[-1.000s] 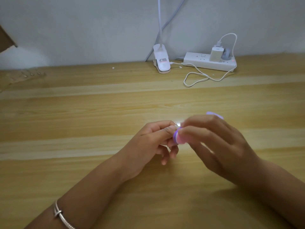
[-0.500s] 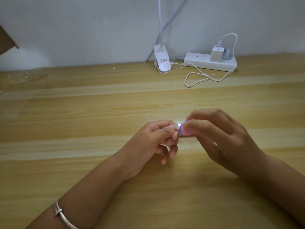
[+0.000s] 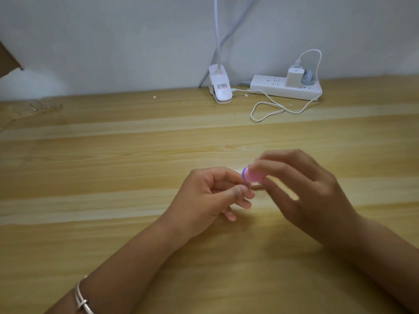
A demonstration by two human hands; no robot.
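Note:
A small pink cylinder with a purple rim (image 3: 252, 175) glows just above the wooden table (image 3: 113, 166), between my two hands. My right hand (image 3: 306, 191) pinches its pink body from above and from the right with thumb and fingertips. My left hand (image 3: 208, 196) has its fingers curled, and its thumb and forefinger pinch at the purple end. A tiny silvery glint shows at that spot, but I cannot make out what is between those fingertips. A silver bracelet (image 3: 80, 298) sits on my left wrist.
Against the back wall lie a white power strip (image 3: 272, 87) with a charger plugged in, its looping white cable (image 3: 267, 112), and a white clip lamp base (image 3: 221, 91). Small metal bits (image 3: 43, 106) rest far left. A cardboard edge (image 3: 6, 62) pokes in at the left.
My right hand has turned the pink cylinder and shifted its grip, so more of the pink body shows. A purple bit seen behind that hand a second ago is out of sight. My left hand has hardly moved.

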